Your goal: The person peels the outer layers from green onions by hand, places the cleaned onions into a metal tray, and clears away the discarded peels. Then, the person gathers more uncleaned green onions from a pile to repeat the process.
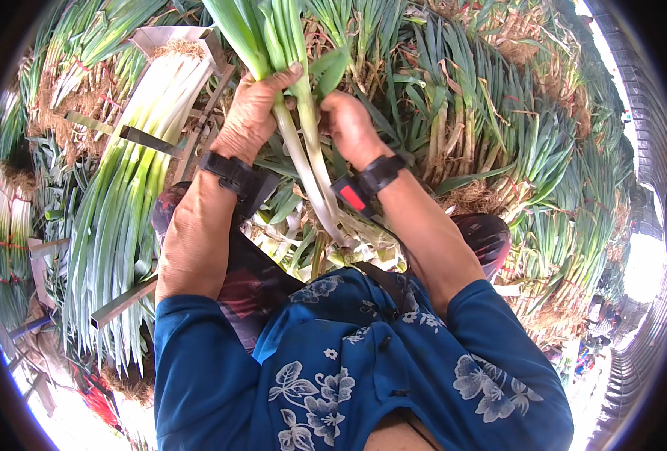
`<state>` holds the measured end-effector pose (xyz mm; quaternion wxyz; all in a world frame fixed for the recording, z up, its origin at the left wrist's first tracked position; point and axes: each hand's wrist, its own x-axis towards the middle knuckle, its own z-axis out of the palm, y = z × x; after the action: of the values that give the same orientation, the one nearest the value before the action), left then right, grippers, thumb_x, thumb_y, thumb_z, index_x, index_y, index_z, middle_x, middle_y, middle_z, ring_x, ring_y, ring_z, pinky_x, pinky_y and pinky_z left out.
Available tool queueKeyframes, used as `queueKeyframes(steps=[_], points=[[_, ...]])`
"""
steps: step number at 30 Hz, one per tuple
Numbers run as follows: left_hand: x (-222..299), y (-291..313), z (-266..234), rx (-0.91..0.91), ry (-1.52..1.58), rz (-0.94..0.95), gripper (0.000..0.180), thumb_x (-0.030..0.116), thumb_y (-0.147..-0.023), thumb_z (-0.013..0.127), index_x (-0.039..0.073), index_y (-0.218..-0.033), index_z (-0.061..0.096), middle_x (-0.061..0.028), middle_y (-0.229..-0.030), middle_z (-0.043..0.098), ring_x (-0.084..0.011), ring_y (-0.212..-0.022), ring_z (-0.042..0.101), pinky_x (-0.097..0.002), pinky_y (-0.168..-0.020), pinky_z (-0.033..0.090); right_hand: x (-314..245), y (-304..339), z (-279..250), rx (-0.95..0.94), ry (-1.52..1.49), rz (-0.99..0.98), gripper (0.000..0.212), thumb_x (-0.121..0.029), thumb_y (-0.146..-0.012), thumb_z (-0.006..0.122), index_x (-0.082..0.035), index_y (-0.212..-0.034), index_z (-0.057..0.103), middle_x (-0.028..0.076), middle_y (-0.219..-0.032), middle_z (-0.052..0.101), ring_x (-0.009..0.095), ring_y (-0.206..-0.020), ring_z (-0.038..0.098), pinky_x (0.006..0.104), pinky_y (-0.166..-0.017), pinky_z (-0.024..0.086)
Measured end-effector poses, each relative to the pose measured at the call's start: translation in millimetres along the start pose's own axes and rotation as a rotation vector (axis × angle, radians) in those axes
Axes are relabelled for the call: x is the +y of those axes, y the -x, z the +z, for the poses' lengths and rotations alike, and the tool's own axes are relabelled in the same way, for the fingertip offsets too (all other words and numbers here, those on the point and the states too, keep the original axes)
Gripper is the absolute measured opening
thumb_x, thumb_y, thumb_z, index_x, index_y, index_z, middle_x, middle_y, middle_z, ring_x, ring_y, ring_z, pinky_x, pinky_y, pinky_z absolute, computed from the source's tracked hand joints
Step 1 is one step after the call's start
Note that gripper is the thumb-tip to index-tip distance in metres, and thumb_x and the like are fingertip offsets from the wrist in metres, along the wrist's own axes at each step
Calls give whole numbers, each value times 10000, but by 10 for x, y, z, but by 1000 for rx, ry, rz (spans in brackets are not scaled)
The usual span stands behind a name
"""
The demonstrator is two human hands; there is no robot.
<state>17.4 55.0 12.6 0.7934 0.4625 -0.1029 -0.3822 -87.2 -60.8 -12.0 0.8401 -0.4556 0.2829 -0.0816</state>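
My left hand (252, 109) is wrapped around two long leeks (301, 154), thumb across the front where the white stalks turn green. Their root ends point down toward my lap, and the green tops run out past the upper edge. Just right of the stalks, my right hand (351, 128) is closed with its fingers curled at the base of a broad green leaf (329, 73), which it seems to pinch. Its fingertips are partly hidden. Loose pale leaves and peelings (378, 249) lie below the leeks, between my knees.
To my left, a metal rack (123, 302) with upright bars holds a large bundle of clean leeks (123, 180), roots at the far end. Piles of untrimmed leeks (461, 113) spread ahead and to the right. Red-tied bundles (7, 240) lie far left. A ribbed dark tyre-like surface (645, 113) stands at right.
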Motion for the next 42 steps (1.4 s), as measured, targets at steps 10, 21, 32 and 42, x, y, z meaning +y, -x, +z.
queueKeyframes(steps=[10, 21, 32, 42], points=[[128, 27, 50, -175, 63, -2, 274, 97, -828, 680, 3, -1073, 600, -118, -945, 671, -153, -739, 626, -235, -544, 470, -58, 242, -3, -197, -3, 32, 274, -276, -899, 567, -52, -1040, 633, 30, -900, 653, 120, -770, 605, 268, -731, 472], [174, 58, 6, -421, 96, -26, 330, 99, -837, 667, 0, -1128, 546, -106, -961, 646, -254, -923, 661, -232, -538, 469, -60, 182, -125, -237, -95, 329, 161, -135, -847, 519, -26, -884, 633, 55, -780, 633, 145, -693, 607, 278, -658, 487], [468, 60, -15, -201, 202, 280, 234, 84, -863, 634, 17, -1075, 557, -119, -927, 646, -203, -804, 655, -211, -486, 421, 856, 408, -1779, 1, 1490, 225, 431, -370, -765, 578, 45, -855, 650, 230, -835, 650, 338, -744, 627, 401, -668, 471], [218, -73, -211, 144, 182, 112, 217, 84, -816, 689, 29, -996, 582, -79, -876, 632, -155, -702, 591, -233, -505, 422, -83, 474, -237, -125, 651, -264, 402, -293, -871, 583, -9, -1152, 539, 145, -1063, 613, 217, -975, 576, 321, -807, 451]])
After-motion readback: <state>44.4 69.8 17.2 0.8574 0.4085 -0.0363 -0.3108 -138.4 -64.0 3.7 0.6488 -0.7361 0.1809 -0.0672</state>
